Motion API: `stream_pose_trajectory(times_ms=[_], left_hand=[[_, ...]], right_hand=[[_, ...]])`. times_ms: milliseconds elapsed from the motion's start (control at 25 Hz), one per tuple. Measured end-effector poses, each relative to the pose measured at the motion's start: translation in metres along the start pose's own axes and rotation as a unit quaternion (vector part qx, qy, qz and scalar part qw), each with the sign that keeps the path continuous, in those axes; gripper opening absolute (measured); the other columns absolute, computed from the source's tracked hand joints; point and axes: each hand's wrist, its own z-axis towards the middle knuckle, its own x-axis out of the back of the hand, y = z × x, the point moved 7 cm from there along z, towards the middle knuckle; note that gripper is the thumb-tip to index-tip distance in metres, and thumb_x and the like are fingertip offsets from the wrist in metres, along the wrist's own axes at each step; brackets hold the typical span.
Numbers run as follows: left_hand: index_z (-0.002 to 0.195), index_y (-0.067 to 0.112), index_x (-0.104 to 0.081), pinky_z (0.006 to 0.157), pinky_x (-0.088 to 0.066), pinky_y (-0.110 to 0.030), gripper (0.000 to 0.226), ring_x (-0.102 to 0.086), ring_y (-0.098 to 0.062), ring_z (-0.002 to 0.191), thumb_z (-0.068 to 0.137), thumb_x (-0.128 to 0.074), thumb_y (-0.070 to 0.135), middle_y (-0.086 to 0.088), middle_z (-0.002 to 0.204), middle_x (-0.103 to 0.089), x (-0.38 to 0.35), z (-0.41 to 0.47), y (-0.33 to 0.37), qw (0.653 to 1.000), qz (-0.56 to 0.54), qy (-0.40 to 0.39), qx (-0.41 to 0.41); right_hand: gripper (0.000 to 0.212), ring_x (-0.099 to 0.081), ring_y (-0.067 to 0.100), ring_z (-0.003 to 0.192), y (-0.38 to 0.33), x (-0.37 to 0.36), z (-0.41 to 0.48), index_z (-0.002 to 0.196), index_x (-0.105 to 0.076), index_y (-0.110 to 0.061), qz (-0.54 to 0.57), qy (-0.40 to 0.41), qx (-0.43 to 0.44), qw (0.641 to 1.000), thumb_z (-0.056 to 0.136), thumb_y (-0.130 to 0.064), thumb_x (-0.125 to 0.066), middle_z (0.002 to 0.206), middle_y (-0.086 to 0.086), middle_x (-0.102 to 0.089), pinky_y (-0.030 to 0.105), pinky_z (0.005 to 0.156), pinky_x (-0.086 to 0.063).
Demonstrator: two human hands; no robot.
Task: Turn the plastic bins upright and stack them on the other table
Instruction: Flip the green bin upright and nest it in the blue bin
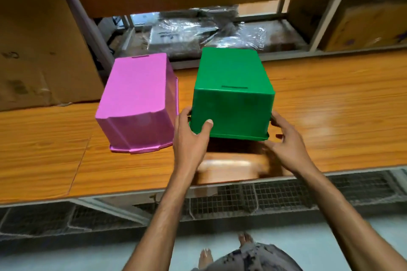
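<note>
Pink rectangular plastic bin (136,99) sits upside down on the orange wood-grain table (330,105), just right of a large brown cardboard box (37,39). Beside it, the person's left hand (189,136) grips the near left corner of an upturned green rectangular plastic bin (231,94), thumb pressed on its near wall, fingers wrapped round the side. The right hand (286,141), somewhat blurred, curls round the bin's near right corner at the rim, whose near edge looks raised off the tabletop.

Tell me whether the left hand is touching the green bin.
Touching. Head view: the left hand grips the green bin, thumb pressed on its near wall.
</note>
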Motion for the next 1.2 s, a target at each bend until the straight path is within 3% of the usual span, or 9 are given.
stream_pose_trajectory(times_ms=[160,320,440,560,640,760,840,1040,1200], left_hand=[[0.125,0.020,-0.069,0.086,-0.051,-0.014,0.035,-0.068,-0.004,0.104,0.091,-0.071,0.014,0.002,0.122,-0.073,0.021,0.027,0.047,0.987,-0.153,-0.001,-0.046],[0.132,0.017,-0.067,0.095,-0.054,-0.022,0.036,-0.068,-0.008,0.117,0.097,-0.065,0.012,0.001,0.128,-0.072,0.027,0.047,0.091,0.964,-0.245,-0.045,-0.089],[0.135,0.016,-0.065,0.101,-0.053,-0.023,0.034,-0.064,-0.011,0.125,0.101,-0.063,0.019,0.001,0.131,-0.071,0.031,0.060,0.109,0.954,-0.253,-0.074,-0.142],[0.129,0.023,-0.068,0.102,-0.052,-0.024,0.033,-0.065,-0.009,0.123,0.098,-0.067,0.033,0.005,0.128,-0.072,0.024,0.061,0.112,0.954,-0.192,-0.115,-0.200],[0.128,0.021,-0.067,0.095,-0.054,-0.023,0.036,-0.067,-0.009,0.117,0.094,-0.072,0.032,0.002,0.124,-0.071,0.010,0.056,0.103,0.957,-0.144,-0.132,-0.216],[0.121,0.024,-0.067,0.091,-0.057,-0.039,0.027,-0.067,-0.015,0.105,0.094,-0.073,0.026,-0.002,0.116,-0.069,-0.011,0.054,0.085,0.960,-0.096,-0.120,-0.232],[0.118,0.025,-0.065,0.090,-0.054,-0.045,0.023,-0.065,-0.017,0.101,0.095,-0.070,0.025,-0.002,0.112,-0.068,-0.020,0.055,0.081,0.962,-0.077,-0.112,-0.237],[0.115,0.019,-0.064,0.083,-0.050,-0.031,0.018,-0.064,-0.018,0.100,0.097,-0.063,0.023,-0.003,0.110,-0.067,-0.024,0.059,0.113,0.960,-0.080,-0.072,-0.258],[0.117,0.014,-0.062,0.072,-0.047,-0.012,0.014,-0.059,-0.002,0.086,0.103,-0.057,0.017,0.001,0.105,-0.066,-0.029,0.079,0.116,0.971,-0.186,-0.044,-0.144]], right_hand=[[0.107,-0.045,0.001,0.139,-0.050,0.037,0.003,0.161,-0.022,-0.043,0.070,0.053,0.075,0.993,0.080,0.003,-0.075,0.158,-0.011,-0.041,0.030,0.112,-0.044],[0.083,-0.058,-0.004,0.124,-0.087,0.068,0.013,0.155,-0.038,-0.036,0.079,0.211,0.100,0.969,0.089,0.002,-0.070,0.137,-0.013,-0.058,0.020,0.099,-0.053],[0.057,-0.067,0.000,0.112,-0.104,0.091,0.013,0.133,-0.066,-0.022,0.103,0.324,0.094,0.936,0.085,0.008,-0.061,0.121,-0.012,-0.070,0.025,0.092,-0.059],[0.036,-0.068,-0.001,0.101,-0.111,0.126,0.014,0.114,-0.072,-0.020,0.133,0.401,0.078,0.903,0.087,0.001,-0.065,0.106,-0.013,-0.071,0.022,0.086,-0.060],[0.029,-0.069,0.003,0.097,-0.103,0.147,0.019,0.103,-0.073,-0.024,0.159,0.426,0.057,0.889,0.085,-0.003,-0.067,0.099,-0.011,-0.071,0.030,0.087,-0.061],[0.026,-0.073,0.016,0.094,-0.077,0.162,0.031,0.093,-0.074,-0.027,0.252,0.419,-0.003,0.872,0.080,-0.005,-0.067,0.097,0.000,-0.075,0.044,0.088,-0.063],[0.025,-0.072,0.018,0.090,-0.066,0.159,0.033,0.100,-0.075,-0.017,0.287,0.400,-0.028,0.870,0.083,-0.002,-0.066,0.095,0.006,-0.075,0.043,0.087,-0.063],[0.029,-0.073,0.018,0.109,-0.057,0.159,0.032,0.124,-0.067,-0.008,0.388,0.332,-0.014,0.860,0.095,-0.005,-0.067,0.108,0.005,-0.074,0.025,0.085,-0.060],[0.036,-0.069,0.003,0.102,-0.058,0.120,0.017,0.139,-0.060,-0.021,0.348,0.221,-0.011,0.911,0.105,-0.011,-0.053,0.118,-0.004,-0.071,0.025,0.082,-0.057]])
